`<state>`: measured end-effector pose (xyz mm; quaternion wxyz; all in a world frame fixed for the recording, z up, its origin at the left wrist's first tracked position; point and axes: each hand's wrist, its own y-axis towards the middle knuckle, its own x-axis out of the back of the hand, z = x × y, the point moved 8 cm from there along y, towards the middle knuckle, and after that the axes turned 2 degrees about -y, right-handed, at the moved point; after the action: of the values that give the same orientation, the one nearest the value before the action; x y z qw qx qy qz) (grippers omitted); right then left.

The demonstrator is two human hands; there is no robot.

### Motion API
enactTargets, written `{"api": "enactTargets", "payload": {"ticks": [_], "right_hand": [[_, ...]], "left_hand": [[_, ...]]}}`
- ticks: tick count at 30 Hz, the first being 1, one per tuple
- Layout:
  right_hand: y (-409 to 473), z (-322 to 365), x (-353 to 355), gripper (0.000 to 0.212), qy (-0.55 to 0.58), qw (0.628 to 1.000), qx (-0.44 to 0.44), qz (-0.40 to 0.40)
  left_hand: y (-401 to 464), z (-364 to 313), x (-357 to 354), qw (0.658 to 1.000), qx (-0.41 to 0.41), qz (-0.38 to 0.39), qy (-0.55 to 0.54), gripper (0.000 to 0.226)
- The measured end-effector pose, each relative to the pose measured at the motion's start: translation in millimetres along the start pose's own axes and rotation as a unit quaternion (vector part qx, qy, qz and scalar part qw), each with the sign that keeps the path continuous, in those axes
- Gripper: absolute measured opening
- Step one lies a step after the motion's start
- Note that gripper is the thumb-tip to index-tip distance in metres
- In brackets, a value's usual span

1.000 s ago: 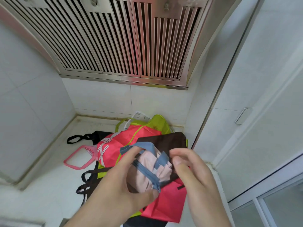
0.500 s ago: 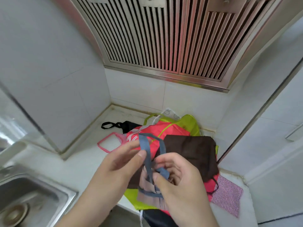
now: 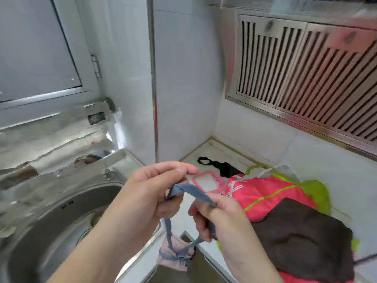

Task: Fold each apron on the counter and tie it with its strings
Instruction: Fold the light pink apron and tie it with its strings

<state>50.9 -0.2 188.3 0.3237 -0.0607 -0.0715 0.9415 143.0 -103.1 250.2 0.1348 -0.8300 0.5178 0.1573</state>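
A small folded pink apron bundle (image 3: 173,255), wrapped in blue strings, hangs below my hands over the counter's front edge. My left hand (image 3: 151,193) pinches the blue string (image 3: 191,190) at its upper end. My right hand (image 3: 220,219) grips the same string lower down. More aprons lie piled on the white counter (image 3: 206,152) to the right: a red one with green trim (image 3: 265,193), a dark brown one (image 3: 302,237), a black one (image 3: 226,166) at the back, and a pink strap loop (image 3: 206,181).
A steel sink (image 3: 51,221) lies to the left, with a window (image 3: 36,48) above it. White tiled walls close the corner behind the counter. A slatted steel range hood (image 3: 306,78) hangs at the upper right.
The view has swung left, so the sink and window fill the left side. My hands have lifted the blue strings, and the pink bundle now dangles below them instead of sitting between them.
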Motion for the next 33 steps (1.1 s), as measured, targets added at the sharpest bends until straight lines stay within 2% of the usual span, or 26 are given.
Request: {"api": "enactTargets", "payload": {"ticks": [4,7,8,10,12,13,16,18,20,21,23,27,29,31,33], "right_hand": [[2.4,52.5,-113.8,0.029,0.078,0.979,0.031,0.184],[-1.5,80.1,-210.0,0.035,0.187,0.914,0.026,0.359],[-3.9,85.8,-243.5,0.036,0.198,0.896,0.018,0.397],[-6.9,95.6,-308.0,0.036,0.176,0.888,0.026,0.424],[-8.6,105.7,-360.5,0.032,0.142,0.899,0.062,0.41],[-9.7,112.3,-382.9,0.03,0.123,0.911,0.088,0.384],[-13.9,131.4,-439.2,0.032,0.011,0.936,0.195,0.294],[-21.2,141.6,-472.8,0.038,-0.135,0.916,0.299,0.231],[-37.9,150.5,-518.9,0.043,-0.259,0.862,0.393,0.187],[-45.2,152.0,-539.9,0.044,-0.286,0.84,0.421,0.187],[-56.2,153.0,-579.4,0.044,-0.315,0.812,0.445,0.209],[-65.5,167.1,-635.1,0.04,-0.394,0.773,0.462,0.183],[-66.2,184.0,-654.6,0.038,-0.388,0.76,0.5,0.151],[-57.3,196.7,-676.0,0.032,-0.346,0.77,0.513,0.158],[-44.1,208.9,-694.3,0.02,-0.299,0.788,0.514,0.159]], "left_hand": [[-45.8,-58.0,98.3,0.996,-0.065,-0.067,0.003,0.032],[-83.3,-98.0,160.3,0.987,-0.11,-0.117,0.019,0.026],[-97.1,-110.3,179.1,0.983,-0.122,-0.134,0.028,0.024],[-126.7,-134.3,212.8,0.973,-0.139,-0.178,0.05,0.021],[-156.4,-157.4,243.3,0.951,-0.18,-0.239,0.076,0.011],[-174.8,-170.4,259.4,0.932,-0.208,-0.283,0.093,0.006],[-237.7,-208.6,302.8,0.858,-0.301,-0.399,0.12,0.01],[-266.7,-227.9,315.8,0.843,-0.332,-0.402,0.135,0.017],[-293.8,-246.0,328.1,0.837,-0.319,-0.395,0.204,0.021],[-303.9,-253.4,333.3,0.833,-0.312,-0.395,0.23,0.019],[-325.9,-270.5,345.9,0.812,-0.318,-0.417,0.255,0.013],[-384.6,-311.5,385.3,0.71,-0.332,-0.536,0.314,0.024],[-404.1,-333.7,404.1,0.667,-0.333,-0.575,0.337,0.027],[-412.9,-352.6,420.3,0.638,-0.324,-0.599,0.36,0.027],[-414.5,-368.6,427.8,0.58,-0.3,-0.624,0.429,0.026]]}}
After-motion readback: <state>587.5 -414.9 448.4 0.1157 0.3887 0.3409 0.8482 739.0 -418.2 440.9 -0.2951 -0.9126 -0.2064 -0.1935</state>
